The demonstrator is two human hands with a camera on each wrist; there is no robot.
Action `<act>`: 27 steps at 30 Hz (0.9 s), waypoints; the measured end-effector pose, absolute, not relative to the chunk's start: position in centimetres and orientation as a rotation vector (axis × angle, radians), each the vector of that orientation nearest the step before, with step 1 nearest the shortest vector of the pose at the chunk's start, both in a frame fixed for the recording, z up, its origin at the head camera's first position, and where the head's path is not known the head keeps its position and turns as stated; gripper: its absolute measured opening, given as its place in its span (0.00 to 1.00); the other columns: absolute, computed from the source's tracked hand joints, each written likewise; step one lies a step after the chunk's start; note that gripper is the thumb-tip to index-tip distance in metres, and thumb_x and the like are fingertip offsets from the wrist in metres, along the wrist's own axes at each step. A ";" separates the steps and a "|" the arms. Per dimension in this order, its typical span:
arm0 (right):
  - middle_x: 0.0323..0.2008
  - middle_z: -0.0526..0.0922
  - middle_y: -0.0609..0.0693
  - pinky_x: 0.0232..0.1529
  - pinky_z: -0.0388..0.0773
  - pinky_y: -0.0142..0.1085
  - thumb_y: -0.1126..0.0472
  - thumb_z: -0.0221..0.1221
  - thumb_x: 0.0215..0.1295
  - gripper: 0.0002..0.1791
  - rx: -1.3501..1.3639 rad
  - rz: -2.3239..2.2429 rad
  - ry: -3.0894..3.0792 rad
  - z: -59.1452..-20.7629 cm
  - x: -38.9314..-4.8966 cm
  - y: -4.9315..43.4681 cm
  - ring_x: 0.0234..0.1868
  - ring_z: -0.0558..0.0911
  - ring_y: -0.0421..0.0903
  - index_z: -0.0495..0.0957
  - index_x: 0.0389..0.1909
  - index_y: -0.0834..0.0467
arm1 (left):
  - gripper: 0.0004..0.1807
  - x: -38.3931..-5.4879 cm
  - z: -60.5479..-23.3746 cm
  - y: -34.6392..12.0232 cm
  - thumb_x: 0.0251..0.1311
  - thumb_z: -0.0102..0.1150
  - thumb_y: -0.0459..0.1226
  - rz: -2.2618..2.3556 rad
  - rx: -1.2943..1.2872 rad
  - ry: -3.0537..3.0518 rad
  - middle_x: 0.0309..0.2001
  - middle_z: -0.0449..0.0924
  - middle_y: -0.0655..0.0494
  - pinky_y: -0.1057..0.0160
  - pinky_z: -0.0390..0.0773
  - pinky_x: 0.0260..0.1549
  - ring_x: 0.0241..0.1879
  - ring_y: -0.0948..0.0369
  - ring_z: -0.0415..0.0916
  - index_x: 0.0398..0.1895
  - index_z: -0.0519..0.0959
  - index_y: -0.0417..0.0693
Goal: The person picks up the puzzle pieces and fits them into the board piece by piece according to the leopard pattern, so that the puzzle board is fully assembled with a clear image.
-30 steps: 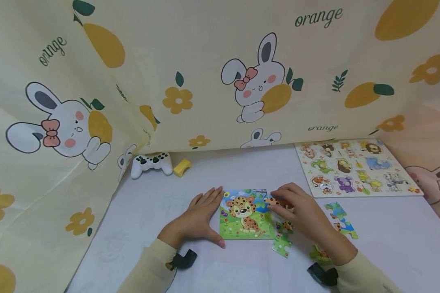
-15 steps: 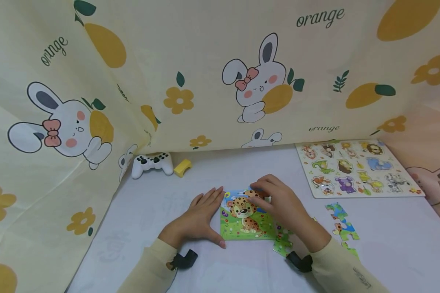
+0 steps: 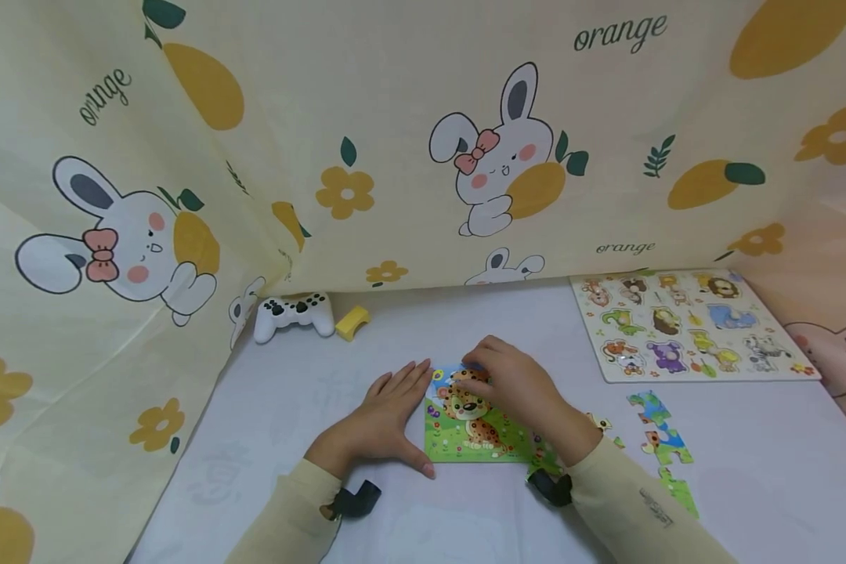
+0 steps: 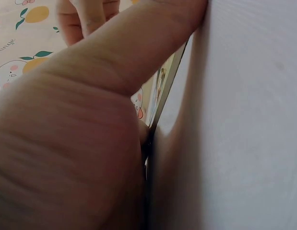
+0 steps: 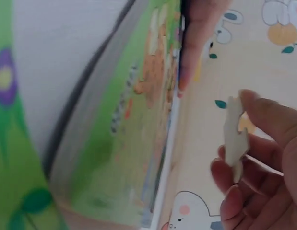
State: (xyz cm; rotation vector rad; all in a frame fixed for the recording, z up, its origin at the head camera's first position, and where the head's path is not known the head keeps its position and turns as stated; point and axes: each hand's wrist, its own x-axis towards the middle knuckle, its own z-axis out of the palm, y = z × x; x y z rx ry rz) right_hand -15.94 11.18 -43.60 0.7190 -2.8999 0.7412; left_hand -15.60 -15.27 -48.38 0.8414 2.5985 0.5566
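A small square jigsaw board (image 3: 458, 442) with a leopard cub on green grass lies on the white table. My left hand (image 3: 374, 427) rests along its left edge, fingers straight and thumb spread near the lower left corner. Over the upper part of the board, my right hand (image 3: 515, 388) pinches a puzzle piece (image 5: 234, 139) between thumb and fingers. The right wrist view shows the pale back and knobbed outline of that piece, held above the board's surface. From the head, the right fingers partly cover the cub's head and the board's top right.
Several loose puzzle pieces (image 3: 666, 442) lie right of the board, some partly under the right forearm. A larger animal puzzle board (image 3: 691, 325) sits at the back right. A white game controller (image 3: 294, 313) and a yellow block (image 3: 352, 321) stand at the back left, before a patterned cloth.
My right hand has moved left with the puzzle piece, from the board's right edge to over its upper part. The left hand has stayed in place.
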 end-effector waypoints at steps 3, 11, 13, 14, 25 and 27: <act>0.47 0.84 0.50 0.53 0.86 0.47 0.49 0.72 0.73 0.20 0.708 0.669 -2.969 -43.7 -16.2 10.8 0.48 0.86 0.49 0.88 0.52 0.62 | 0.85 -15.6 -48.3 -15.3 0.38 0.81 0.74 0.559 0.845 2.597 0.89 0.32 0.60 0.44 0.33 0.81 0.86 0.58 0.26 0.91 0.41 0.49; 0.45 0.84 0.51 0.49 0.87 0.47 0.51 0.74 0.72 0.18 0.718 0.522 -3.078 -44.6 -16.9 9.9 0.45 0.86 0.50 0.88 0.51 0.61 | 0.85 -15.5 -48.2 -15.2 0.38 0.83 0.73 0.562 0.841 2.595 0.89 0.32 0.60 0.45 0.32 0.81 0.86 0.58 0.26 0.91 0.41 0.49; 0.46 0.85 0.51 0.49 0.87 0.47 0.50 0.74 0.72 0.18 0.740 0.475 -3.086 -45.0 -17.1 9.7 0.47 0.86 0.50 0.89 0.51 0.60 | 0.85 -15.5 -48.2 -15.2 0.39 0.83 0.73 0.565 0.839 2.595 0.89 0.32 0.59 0.45 0.32 0.81 0.86 0.58 0.26 0.91 0.41 0.49; 0.46 0.84 0.51 0.49 0.87 0.47 0.50 0.73 0.72 0.18 0.751 0.455 -3.084 -45.2 -17.1 9.7 0.47 0.85 0.51 0.89 0.52 0.60 | 0.85 -15.4 -48.1 -15.2 0.39 0.83 0.72 0.568 0.838 2.593 0.89 0.32 0.59 0.45 0.32 0.81 0.86 0.57 0.27 0.91 0.41 0.48; 0.66 0.82 0.57 0.68 0.76 0.57 0.55 0.71 0.75 0.22 0.915 0.694 -2.987 -45.8 -15.5 12.7 0.68 0.78 0.61 0.85 0.63 0.61 | 0.85 -15.4 -48.0 -15.2 0.38 0.83 0.73 0.558 0.821 2.597 0.89 0.32 0.58 0.44 0.33 0.81 0.86 0.57 0.27 0.91 0.42 0.48; 0.71 0.78 0.57 0.72 0.71 0.59 0.53 0.70 0.76 0.25 0.949 0.735 -3.008 -45.9 -15.1 13.5 0.73 0.74 0.62 0.83 0.68 0.61 | 0.85 -15.4 -48.1 -15.1 0.38 0.83 0.73 0.558 0.817 2.600 0.89 0.32 0.58 0.45 0.32 0.81 0.86 0.57 0.27 0.91 0.41 0.48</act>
